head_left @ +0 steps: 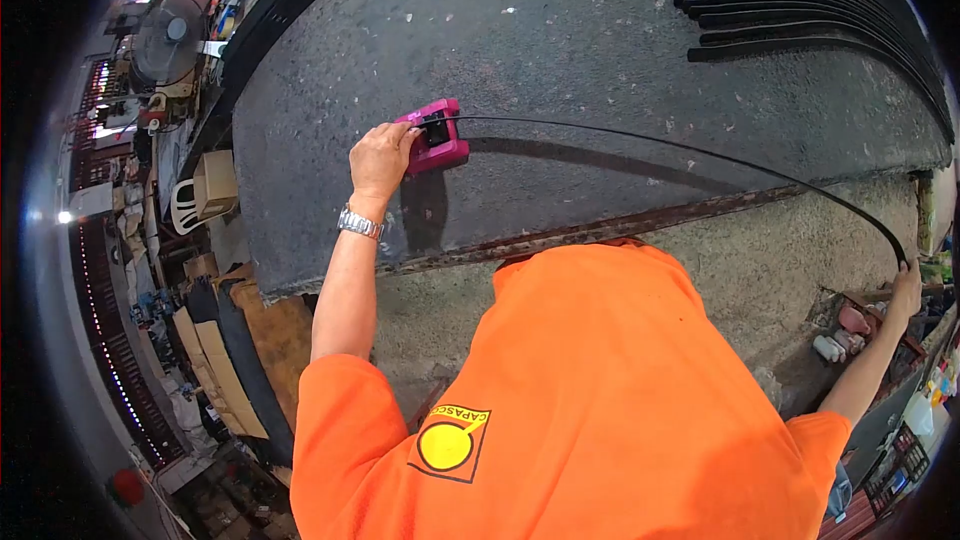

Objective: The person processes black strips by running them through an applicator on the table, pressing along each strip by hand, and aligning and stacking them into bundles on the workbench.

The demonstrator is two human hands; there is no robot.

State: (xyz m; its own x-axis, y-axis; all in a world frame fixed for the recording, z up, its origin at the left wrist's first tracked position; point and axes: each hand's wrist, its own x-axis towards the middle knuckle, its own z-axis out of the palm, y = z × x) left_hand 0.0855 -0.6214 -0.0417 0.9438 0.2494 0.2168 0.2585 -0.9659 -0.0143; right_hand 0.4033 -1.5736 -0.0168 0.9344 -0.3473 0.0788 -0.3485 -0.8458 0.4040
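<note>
A long, thin black strip (pixel 690 148) bows in an arc above the dark table. My right hand (pixel 906 290), out at the far right past the table's front edge, is closed around one end of it. At the other end, my left hand (pixel 380 160), with a metal watch on the wrist, pinches the strip beside a magenta block-shaped device (pixel 450 154) with a black middle. There the strip lies over or in the device's black part; I cannot tell which. Whether my left fingers also touch the device is unclear.
Many black strips (pixel 790 15) lie side by side at the table's (pixel 560 60) back right. Left of the table are a fan (pixel 168 40), a cardboard box (pixel 214 184) on a white chair (pixel 184 208), and cardboard sheets (pixel 225 380). Assorted items (pixel 840 340) sit below my right arm.
</note>
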